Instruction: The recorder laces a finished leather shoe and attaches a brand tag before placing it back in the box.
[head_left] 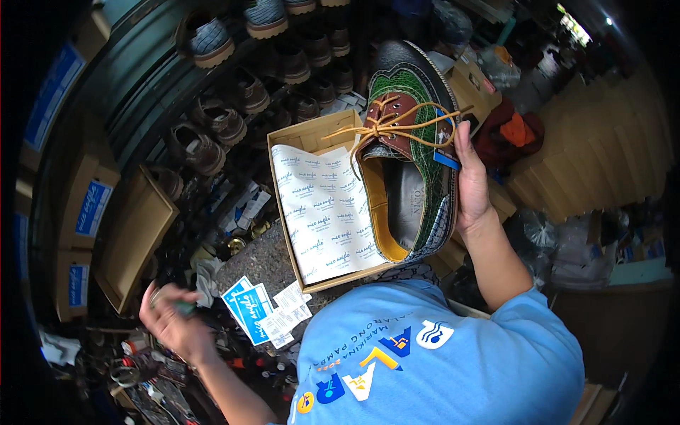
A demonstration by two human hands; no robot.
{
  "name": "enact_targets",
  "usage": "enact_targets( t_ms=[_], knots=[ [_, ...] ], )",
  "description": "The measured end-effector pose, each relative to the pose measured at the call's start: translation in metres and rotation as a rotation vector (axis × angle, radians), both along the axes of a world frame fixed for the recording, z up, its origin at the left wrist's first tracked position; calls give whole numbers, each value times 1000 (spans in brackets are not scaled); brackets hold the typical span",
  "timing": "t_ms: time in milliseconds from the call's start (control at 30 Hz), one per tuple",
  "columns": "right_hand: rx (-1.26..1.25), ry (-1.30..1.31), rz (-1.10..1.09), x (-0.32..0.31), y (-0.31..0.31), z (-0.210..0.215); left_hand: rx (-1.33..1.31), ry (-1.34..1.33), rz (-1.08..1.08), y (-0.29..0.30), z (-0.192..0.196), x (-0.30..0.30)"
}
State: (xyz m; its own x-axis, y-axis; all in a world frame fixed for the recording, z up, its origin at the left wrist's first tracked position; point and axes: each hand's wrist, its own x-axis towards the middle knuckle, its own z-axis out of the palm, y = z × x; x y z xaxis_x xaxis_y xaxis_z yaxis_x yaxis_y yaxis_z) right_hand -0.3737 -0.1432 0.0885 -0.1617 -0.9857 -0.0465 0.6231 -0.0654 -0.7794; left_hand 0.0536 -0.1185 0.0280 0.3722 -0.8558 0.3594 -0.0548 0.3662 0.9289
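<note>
My right hand (473, 180) grips a lace-up shoe (428, 159) by its outer side, with the opening facing me. The shoe has a black toe, green textured panels, a reddish-brown tongue area and tan laces tied in a bow. A blue tag (445, 159) hangs at its side. Behind and left of the shoe lies an open cardboard box (306, 282), lined with white printed paper (326, 212). At the lower left my left hand (173, 315), blurred by motion, closes round a small dark-greenish object that I cannot make out.
Blue-and-white cards (248, 312) and white paper labels (285, 315) lie below the box. Shoes (219, 120) fill racks at the upper left. A box lid (138, 237) leans at the left near stacked boxes (79, 212). Tools and clutter (152, 375) cover the lower left; cartons (588, 142) stand right.
</note>
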Motion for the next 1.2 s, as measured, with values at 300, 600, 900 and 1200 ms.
enact_targets(
  t_ms=[300, 600, 900, 1200],
  knots=[
    [-114, 161, 174, -37, 14, 9, 782, 567, -1018, 12, 52, -204],
    [-318, 251, 69, -57, 35, 22, 792, 440, -1010, 22, 47, -240],
    [-327, 244, 129, -57, 36, 28, 757, 258, -1018, 23, 47, -237],
    [-314, 255, 110, -70, 36, 18, 719, 411, -1023, 24, 43, -237]
  ],
)
